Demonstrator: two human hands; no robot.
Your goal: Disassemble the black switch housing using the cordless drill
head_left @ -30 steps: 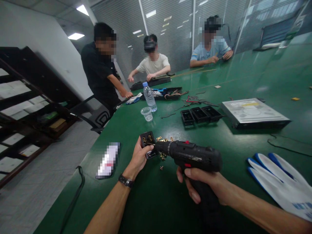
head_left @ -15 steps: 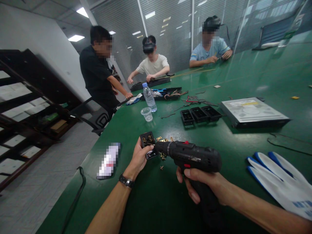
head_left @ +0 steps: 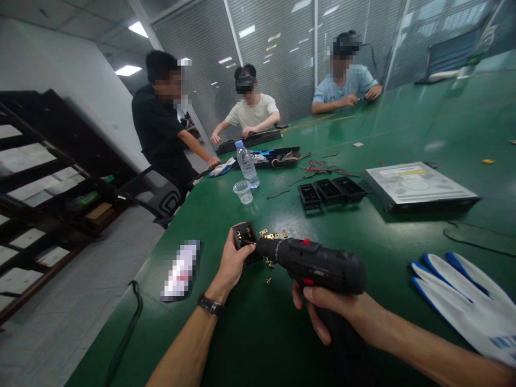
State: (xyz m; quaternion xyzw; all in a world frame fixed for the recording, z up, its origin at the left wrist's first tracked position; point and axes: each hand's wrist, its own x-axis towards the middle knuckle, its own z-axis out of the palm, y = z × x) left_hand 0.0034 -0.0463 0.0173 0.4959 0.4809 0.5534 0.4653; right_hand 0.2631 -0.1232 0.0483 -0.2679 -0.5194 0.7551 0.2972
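Observation:
My left hand (head_left: 234,262) grips a small black plastic housing (head_left: 244,232) with brass contacts inside, thumb across its near side. In my right hand (head_left: 336,303) is a black cordless drill (head_left: 318,262) with red switches, fingers wrapped round its handle. The drill's chuck points left at the housing, and its thin bit reaches in close to my left thumb; whether the tip touches a contact I cannot tell. Small brass pieces (head_left: 276,235) lie on the green table just behind the chuck, and a loose brass bit (head_left: 268,281) lies nearer me.
Black plastic trays (head_left: 331,191) and a silver disc drive (head_left: 421,185) stand further back. A clear cup (head_left: 243,192) and a water bottle (head_left: 248,165) are beyond my left hand. A phone (head_left: 180,271) lies left, white-blue gloves (head_left: 463,301) right. Three people are across the table.
The view has shifted slightly. Both hands keep their grip, with the drill still at the black housing, which appears turned a little.

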